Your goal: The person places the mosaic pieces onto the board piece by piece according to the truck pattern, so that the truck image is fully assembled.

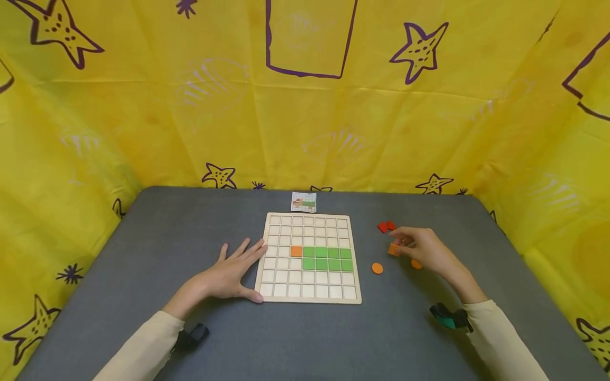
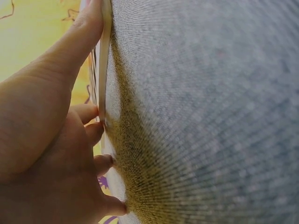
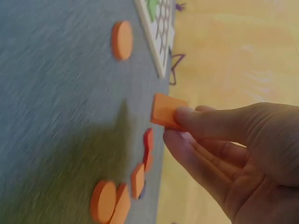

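Wooden grid board holds eight green tiles, one orange tile.

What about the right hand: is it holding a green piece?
No, the right wrist view shows the right hand pinching an orange piece.

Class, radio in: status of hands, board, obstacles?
Right hand pinches orange square. Left hand touches board. Board partly filled. Possible obstacle: orange disc beside board.

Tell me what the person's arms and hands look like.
The left sleeve and right sleeve are cream. The left hand and right hand wear no gloves. The left wrist device is dark; the right wrist device is dark with green.
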Available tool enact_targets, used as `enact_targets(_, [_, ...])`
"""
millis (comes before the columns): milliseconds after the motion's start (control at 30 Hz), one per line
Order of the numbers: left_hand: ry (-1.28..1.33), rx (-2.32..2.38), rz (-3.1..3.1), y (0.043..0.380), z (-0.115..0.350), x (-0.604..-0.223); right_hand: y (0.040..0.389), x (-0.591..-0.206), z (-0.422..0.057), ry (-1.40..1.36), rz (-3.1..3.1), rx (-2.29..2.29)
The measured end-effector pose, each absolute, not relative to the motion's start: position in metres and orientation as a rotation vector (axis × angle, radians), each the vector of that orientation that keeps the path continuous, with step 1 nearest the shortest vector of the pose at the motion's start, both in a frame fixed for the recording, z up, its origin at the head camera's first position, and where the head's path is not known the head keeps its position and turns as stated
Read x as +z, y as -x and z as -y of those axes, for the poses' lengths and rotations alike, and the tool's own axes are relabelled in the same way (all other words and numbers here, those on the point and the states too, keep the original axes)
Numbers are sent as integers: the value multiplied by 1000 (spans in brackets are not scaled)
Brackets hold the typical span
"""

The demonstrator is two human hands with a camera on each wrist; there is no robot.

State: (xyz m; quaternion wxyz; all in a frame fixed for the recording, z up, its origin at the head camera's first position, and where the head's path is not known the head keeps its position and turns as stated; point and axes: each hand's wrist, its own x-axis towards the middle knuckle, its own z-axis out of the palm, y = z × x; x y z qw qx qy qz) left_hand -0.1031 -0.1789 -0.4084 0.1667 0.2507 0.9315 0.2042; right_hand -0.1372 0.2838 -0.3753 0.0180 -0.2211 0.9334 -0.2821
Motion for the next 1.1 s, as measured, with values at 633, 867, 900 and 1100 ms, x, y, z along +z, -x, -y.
enact_targets(633, [-704,566,-2647,104,179,-409,158,-368,-239,761,-2871,-988])
enact_targets(867, [-687,561,-2647,105,179,-409,163,-372,-222,818,-2867,-999])
enact_targets(900, [-686,560,-2648,105,179,-409,164,-373,-219,825,-2862,-1007])
enact_targets(1100, [-686,557,-2648,106,178,-410,163,-377,-207,828,-2827,-1051])
